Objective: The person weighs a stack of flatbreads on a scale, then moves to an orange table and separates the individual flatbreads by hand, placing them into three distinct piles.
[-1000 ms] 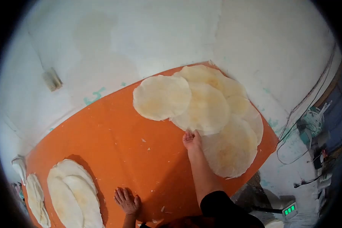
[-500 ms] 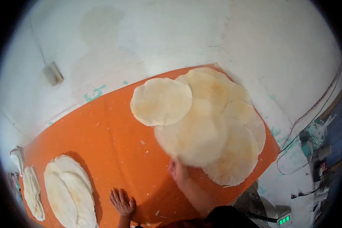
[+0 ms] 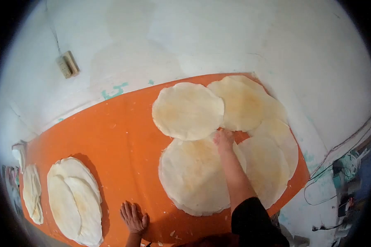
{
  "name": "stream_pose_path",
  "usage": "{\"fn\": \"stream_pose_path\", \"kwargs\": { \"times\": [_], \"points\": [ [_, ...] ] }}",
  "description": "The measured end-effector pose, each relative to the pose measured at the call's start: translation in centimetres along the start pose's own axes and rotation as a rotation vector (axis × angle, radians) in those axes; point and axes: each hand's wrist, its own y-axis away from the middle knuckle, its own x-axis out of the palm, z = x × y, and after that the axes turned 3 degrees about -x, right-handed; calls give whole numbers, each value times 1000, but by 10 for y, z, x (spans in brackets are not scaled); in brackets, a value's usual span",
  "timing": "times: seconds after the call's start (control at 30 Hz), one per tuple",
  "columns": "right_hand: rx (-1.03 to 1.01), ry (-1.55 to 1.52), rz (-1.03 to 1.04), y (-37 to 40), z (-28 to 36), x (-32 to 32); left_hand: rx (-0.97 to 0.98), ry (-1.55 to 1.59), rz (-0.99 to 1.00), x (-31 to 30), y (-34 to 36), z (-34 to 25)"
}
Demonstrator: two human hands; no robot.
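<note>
On the orange table (image 3: 132,123), my left hand (image 3: 134,218) lies flat with its fingers spread, near the front edge. My right hand (image 3: 224,139) is closed at the top edge of a large round flatbread (image 3: 193,177); its fingers seem to pinch that edge. Just above, another round flatbread (image 3: 188,111) overlaps it slightly. Up and right of my right hand are more thin flatbreads (image 3: 247,103), and others (image 3: 264,164) overlap at the right, partly behind my forearm.
Folded flatbreads (image 3: 75,201) form an oval pile at the left, beside a narrower folded pile (image 3: 32,193). A white wall (image 3: 193,37) with a socket box (image 3: 68,64) stands behind the table. Cables (image 3: 317,181) hang at the right.
My right hand has moved up and to the right, from the flatbread's lower edge to its upper edge. That flatbread now lies lower, nearer the front. My left hand stays flat.
</note>
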Motion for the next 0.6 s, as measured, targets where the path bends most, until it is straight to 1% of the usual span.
{"fn": "stream_pose_path", "kwargs": {
  "times": [0.03, 0.13, 0.23, 0.27, 0.37, 0.4, 0.47, 0.5, 0.53, 0.6],
  "points": [
    [-44, 151, -20, -31, -9, 0, -10, -6, 20, -2, 0, -1],
    [187, 159, -28, -45, -1, 21, -40, -5, 72, -9, -3, -4],
    [251, 112, -130, -53, 4, 38, -55, 11, 86, -8, -3, -2],
    [169, 201, -87, -56, 1, 43, -53, 17, 87, -6, -1, -1],
    [250, 206, 129, -45, 3, 62, -34, 19, 40, -3, 0, 1],
    [207, 218, 176, -37, 3, 74, -57, 26, 47, 1, 3, 2],
    [116, 243, 270, -3, 3, 109, -57, 16, 103, -9, 1, 0],
    [125, 280, 368, 18, 5, 123, -57, 12, 130, -15, -1, -2],
    [98, 237, 448, 38, 2, 137, -83, 65, 121, -20, -4, -5],
    [-16, 144, 665, 99, 18, 147, -71, 134, 75, -18, -1, -3]
  ]
}}
